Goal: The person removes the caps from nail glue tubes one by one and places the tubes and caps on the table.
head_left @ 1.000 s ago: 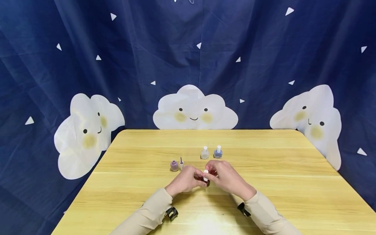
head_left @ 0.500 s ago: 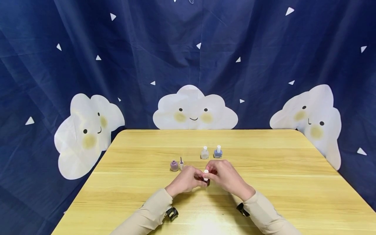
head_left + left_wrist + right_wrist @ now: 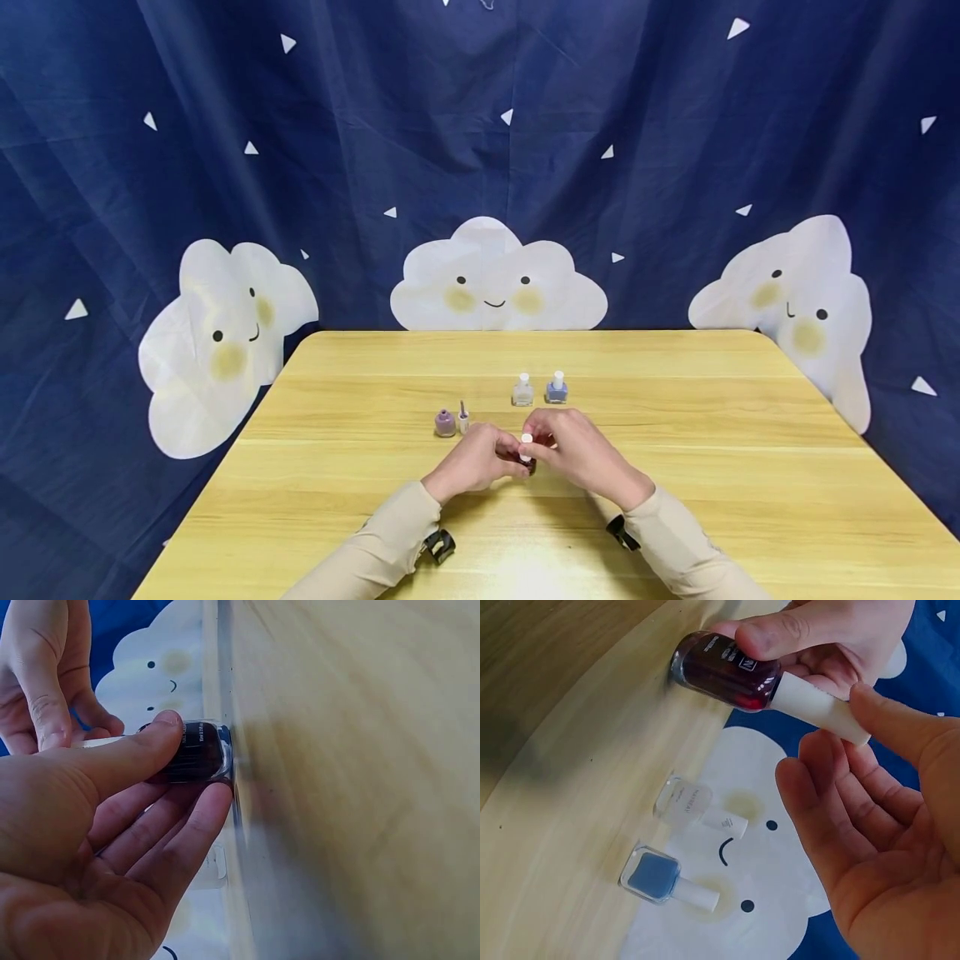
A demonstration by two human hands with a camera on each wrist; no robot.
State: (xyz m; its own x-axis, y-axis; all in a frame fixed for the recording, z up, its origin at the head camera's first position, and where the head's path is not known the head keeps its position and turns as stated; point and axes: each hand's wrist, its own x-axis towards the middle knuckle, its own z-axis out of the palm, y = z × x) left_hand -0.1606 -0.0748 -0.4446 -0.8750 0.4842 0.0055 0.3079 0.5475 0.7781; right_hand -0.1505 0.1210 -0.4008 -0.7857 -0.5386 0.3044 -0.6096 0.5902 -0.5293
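A dark red nail polish bottle (image 3: 724,669) with a white cap (image 3: 819,707) stands upright at the table's middle, its cap in place on the neck. My left hand (image 3: 480,457) grips the glass body, thumb on one side and fingers on the other, as the left wrist view shows. With thumb and fingers my right hand (image 3: 581,458) pinches the white cap near its top. Just beyond the left hand sits an uncapped mauve polish bottle (image 3: 445,423). Next to it, its white brush cap (image 3: 463,418) stands with the brush pointing up.
Behind the hands, a clear polish bottle (image 3: 522,392) and a blue polish bottle (image 3: 557,389) stand side by side, both capped. The wooden table (image 3: 360,358) ends at a dark blue curtain (image 3: 480,100) with white clouds.
Only slight shifts of the right fingers and wrist at the white cap show. The left hand and the other bottles stay where they were.
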